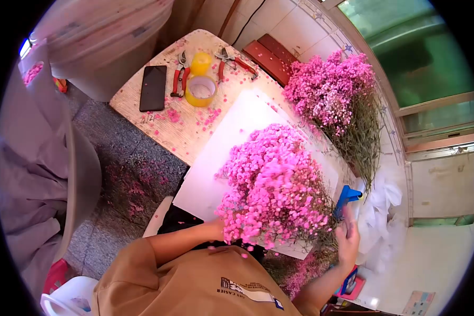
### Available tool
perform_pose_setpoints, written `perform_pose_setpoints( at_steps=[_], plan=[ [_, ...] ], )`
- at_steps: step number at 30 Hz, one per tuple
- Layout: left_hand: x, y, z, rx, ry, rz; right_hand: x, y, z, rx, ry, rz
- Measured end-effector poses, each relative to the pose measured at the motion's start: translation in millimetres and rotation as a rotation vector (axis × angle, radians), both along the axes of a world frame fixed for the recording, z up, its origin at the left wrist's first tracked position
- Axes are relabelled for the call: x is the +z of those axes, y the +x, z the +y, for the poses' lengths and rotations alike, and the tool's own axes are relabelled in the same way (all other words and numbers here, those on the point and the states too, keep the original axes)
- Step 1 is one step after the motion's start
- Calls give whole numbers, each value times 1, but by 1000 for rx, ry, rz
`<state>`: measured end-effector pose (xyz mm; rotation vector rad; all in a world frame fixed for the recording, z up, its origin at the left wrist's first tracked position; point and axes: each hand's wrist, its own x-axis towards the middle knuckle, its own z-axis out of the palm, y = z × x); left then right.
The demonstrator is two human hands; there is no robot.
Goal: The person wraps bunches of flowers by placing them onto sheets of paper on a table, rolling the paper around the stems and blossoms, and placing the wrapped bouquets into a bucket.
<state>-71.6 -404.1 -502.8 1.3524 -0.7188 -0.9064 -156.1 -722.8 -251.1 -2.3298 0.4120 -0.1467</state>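
A big bouquet of small pink flowers (279, 184) is over a white sheet (208, 179) in front of me, its thin stems pointing right. My left hand (214, 230) goes under the blossoms from the left; its fingers are hidden, so its grip does not show. To the right of the stems is my right hand (347, 237), fingers stretched upward and thumb apart, with nothing visible in it. Its fingertips come close to a blue plastic tool (346, 199) with a yellow tip, whose kind I cannot make out; whether they touch is unclear.
On the wooden table (137, 129) are a black phone (153, 88), two red-handled pruning shears (180, 79) and tape rolls (200, 90). A second pink bunch (332, 95) lies by the wall, near a dark red box (271, 58). White plastic (382, 203) is at right. Petals litter the floor (131, 179).
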Motion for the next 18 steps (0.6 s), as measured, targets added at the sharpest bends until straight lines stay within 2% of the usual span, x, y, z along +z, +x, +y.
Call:
perform_pose_setpoints(
  at_steps=[1,3,4,7,9,10,11,12,14,15,16,18],
  plan=[
    [-5,4,1,106,-196,-485,7,25,20,57,14,-102],
    [45,10,23,10,-245,2,-1,79,36,170,37,-275],
    [64,11,31,-15,-265,164,-7,110,44,174,38,-265],
    [72,0,33,-47,-271,196,-31,200,65,-185,347,-53],
    [62,-11,24,41,-372,651,-76,238,58,4,606,105],
    [68,-11,20,195,-433,738,-100,242,56,10,600,117],
    [78,-1,25,152,-286,810,-124,246,57,35,587,242],
    [85,13,28,107,-140,881,-132,243,61,99,506,290],
    [82,25,19,146,-193,999,-140,221,72,264,283,297],
    [78,24,13,170,-230,1104,-99,201,108,422,-51,257],
    [74,18,6,169,-231,1125,-84,187,113,420,-49,279],
    [63,5,-9,319,-260,1042,-64,165,112,646,-310,278]
  ],
)
